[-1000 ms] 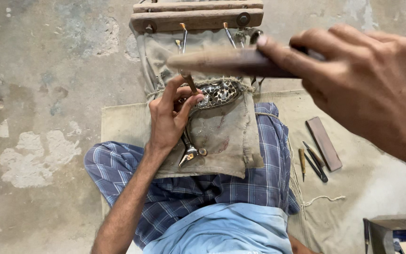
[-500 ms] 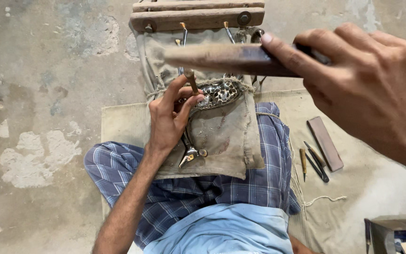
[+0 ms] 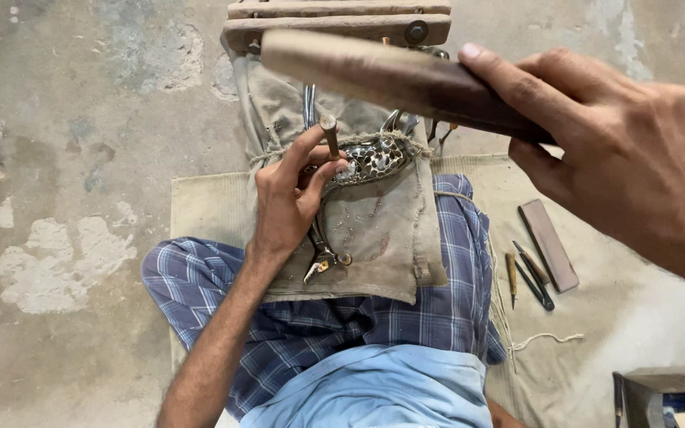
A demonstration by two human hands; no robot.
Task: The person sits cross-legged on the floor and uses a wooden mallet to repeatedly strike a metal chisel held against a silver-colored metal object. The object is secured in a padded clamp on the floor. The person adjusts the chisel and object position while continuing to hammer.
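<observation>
My left hand (image 3: 291, 198) pinches a thin upright metal punch (image 3: 331, 136) whose tip rests on a shiny patterned metal piece (image 3: 374, 158). That piece lies on a dirty canvas cloth (image 3: 374, 238) draped over my lap. My right hand (image 3: 612, 150) is raised close to the camera, gripping a long dark wooden mallet (image 3: 390, 75) held level above the punch. The mallet's head is blurred.
A wooden block frame (image 3: 334, 20) stands at the top, with the cloth tied to it. Metal pliers (image 3: 323, 257) lie on the cloth. A flat brown stone (image 3: 549, 244) and small chisels (image 3: 529, 273) rest on the mat at right. A dark box (image 3: 667, 400) sits bottom right.
My right hand has lifted the mallet slightly higher and nearer the camera. The left hand and punch have stayed in place.
</observation>
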